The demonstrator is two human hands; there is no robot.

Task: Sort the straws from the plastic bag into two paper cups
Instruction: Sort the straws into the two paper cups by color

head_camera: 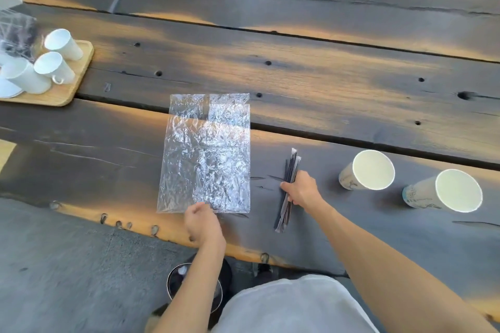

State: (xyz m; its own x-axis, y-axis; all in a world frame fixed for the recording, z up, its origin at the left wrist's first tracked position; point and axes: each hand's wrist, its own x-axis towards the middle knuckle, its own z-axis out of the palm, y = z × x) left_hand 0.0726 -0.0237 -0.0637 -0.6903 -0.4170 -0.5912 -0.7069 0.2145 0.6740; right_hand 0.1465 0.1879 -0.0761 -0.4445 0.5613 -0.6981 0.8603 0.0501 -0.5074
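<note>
The right hand (299, 189) is gripping a bundle of straws (288, 186), fingers curled round it, just right of the bag (205, 154). The left hand (203, 222) is pinching the bag's near edge, flat on the bench (351, 94). Two cups (366, 170) are standing empty to the right.

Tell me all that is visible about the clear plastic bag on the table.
The plastic bag is clear, thin and much crinkled, shining where light hits it. It lies flat on the dark wooden table, its long side running away from the person, and looks empty. The left hand pinches its near edge. The bundle of straws lies apart, to its right.
</note>
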